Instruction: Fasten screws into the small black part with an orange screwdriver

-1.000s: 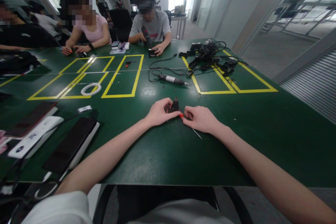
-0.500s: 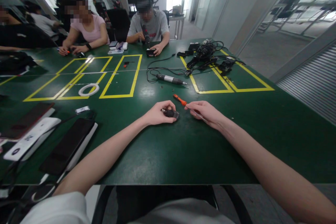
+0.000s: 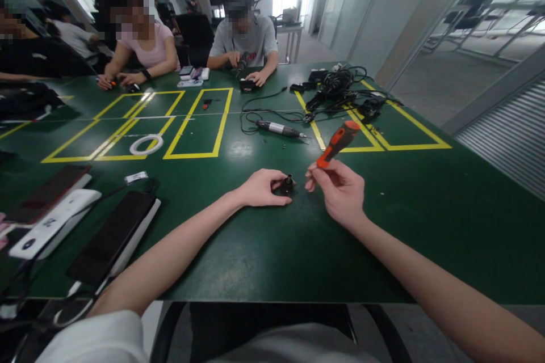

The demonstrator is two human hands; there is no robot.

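My left hand rests on the green table, thumb and fingers curled round a small dark part with a metal tip; my fingers cover much of it, and its exact kind does not show. Just to the right, my right hand grips a screwdriver low on its orange and dark grey handle. That handle tilts up and to the right. The screwdriver's shaft is hidden by my hand. A small gap separates the two hands.
Beyond my hands lies a pen-shaped electric tool with a cord. Tangled black cables lie at the back right. A white ring, a power bank and a phone are on the left. Co-workers sit across the table.
The screwdriver has swung from lying low, handle pointing away to the left, to handle up in my right hand. In my left hand the dark part has turned, its metal tip now upward.
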